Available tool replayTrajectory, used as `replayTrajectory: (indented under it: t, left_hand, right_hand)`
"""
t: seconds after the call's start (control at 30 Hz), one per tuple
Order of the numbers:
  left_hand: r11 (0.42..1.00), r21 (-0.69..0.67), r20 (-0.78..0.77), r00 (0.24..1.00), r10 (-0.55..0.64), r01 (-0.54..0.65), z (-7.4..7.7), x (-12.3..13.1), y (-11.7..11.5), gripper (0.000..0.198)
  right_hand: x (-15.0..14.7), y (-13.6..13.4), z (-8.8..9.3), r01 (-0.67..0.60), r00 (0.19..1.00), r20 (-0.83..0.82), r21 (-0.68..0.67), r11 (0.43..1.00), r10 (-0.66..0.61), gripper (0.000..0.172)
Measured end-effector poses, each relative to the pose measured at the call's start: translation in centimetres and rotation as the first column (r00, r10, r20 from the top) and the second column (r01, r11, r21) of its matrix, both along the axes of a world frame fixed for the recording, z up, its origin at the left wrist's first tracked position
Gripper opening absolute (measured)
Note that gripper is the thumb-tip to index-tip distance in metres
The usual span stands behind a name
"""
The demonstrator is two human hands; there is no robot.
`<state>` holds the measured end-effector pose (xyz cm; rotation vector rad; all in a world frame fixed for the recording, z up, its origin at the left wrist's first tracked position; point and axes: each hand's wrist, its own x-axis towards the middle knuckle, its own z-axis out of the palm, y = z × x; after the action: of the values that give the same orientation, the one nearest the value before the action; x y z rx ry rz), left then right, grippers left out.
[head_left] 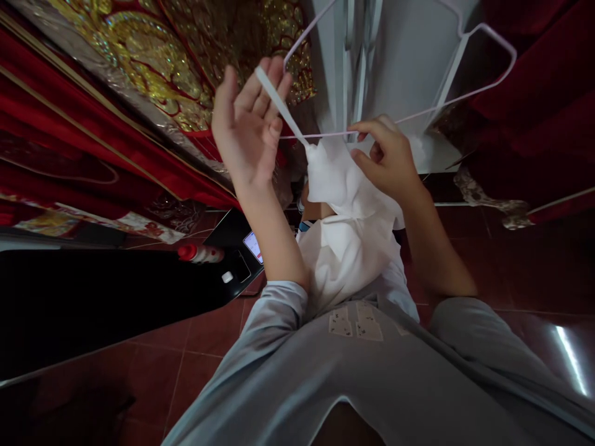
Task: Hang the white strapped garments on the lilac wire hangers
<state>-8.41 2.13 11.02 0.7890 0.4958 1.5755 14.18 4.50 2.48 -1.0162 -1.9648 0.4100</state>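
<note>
Cloth (346, 235), white and limp at centre frame, should handle light and soft, best taken by its strap (281, 106) or top. My left hand (251, 130) is spread, strap across its fingers; my right hand (390, 155) curls at the hanger (325, 135), whether pinching I cannot tell.

Writing — none legible here

Site: apparently a clothing shop or wardrobe room; indicators: sequined garment (153, 56) at 11 o'clock, dark-red cloth (548, 87) at 2 o'clock.
</note>
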Motion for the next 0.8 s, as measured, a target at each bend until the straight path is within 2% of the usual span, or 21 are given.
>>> replayTrajectory:
  t: [0.03, 0.1, 0.2, 0.27, 0.37, 0.47, 0.57, 0.67, 0.73, 0.8]
  left_hand:
    - [1.000, 0.009, 0.039, 0.999, 0.027, -0.027, -0.2, -0.4, -0.2, 0.065]
    - [0.984, -0.017, 0.062, 0.982, 0.179, -0.178, -1.4, -1.1, -0.5, 0.058]
    - [0.894, -0.114, 0.018, 0.898, 0.439, -0.434, -4.1, -1.5, -0.6, 0.038]
    - [0.858, -0.167, -0.034, 0.873, 0.487, -0.486, -5.9, -1.1, -0.4, 0.035]
    - [0.836, -0.218, -0.140, 0.864, 0.483, -0.503, -7.8, 0.6, 0.0, 0.030]
    - [0.884, -0.187, -0.183, 0.899, 0.397, -0.428, -8.4, 3.0, 0.0, 0.024]
    - [0.959, -0.101, -0.176, 0.954, 0.244, -0.264, -8.0, 5.1, -0.4, 0.025]
    - [0.985, -0.023, -0.160, 0.973, 0.164, -0.170, -7.2, 6.3, -1.0, 0.028]
    - [0.990, 0.033, -0.120, 0.983, 0.141, -0.138, -6.8, 6.4, -1.3, 0.029]
    - [0.986, 0.062, -0.089, 0.983, 0.161, -0.156, -6.7, 6.1, -1.4, 0.030]
  right_hand:
    - [0.0, 0.1, -0.1, 0.000, 1.000, 0.007, 0.001, 1.000, 0.000, 0.030]
    - [0.2, 0.3, -0.2, 0.014, 1.000, 0.004, 0.005, 1.000, -0.014, 0.030]
    - [0.5, 0.6, -0.4, 0.025, 1.000, -0.001, 0.004, 1.000, -0.025, 0.031]
    - [0.6, 0.6, -0.5, 0.023, 1.000, 0.002, -0.004, 1.000, -0.023, 0.032]
    - [0.6, 0.4, -0.5, 0.026, 1.000, -0.009, -0.021, 0.999, -0.026, 0.034]
    - [0.1, -0.1, -0.3, 0.039, 0.999, -0.006, -0.039, 0.998, -0.039, 0.036]
    - [-0.6, -0.7, -0.1, 0.033, 0.999, 0.043, -0.031, 0.999, -0.032, 0.046]
    - [-0.8, -1.1, 0.1, -0.047, 0.997, 0.057, 0.000, 0.999, 0.047, 0.061]
    - [-0.4, -1.0, 0.1, -0.107, 0.994, 0.005, 0.061, 0.992, 0.107, 0.062]
    - [0.8, -0.3, 0.0, -0.064, 0.989, -0.117, 0.178, 0.982, 0.086, 0.055]
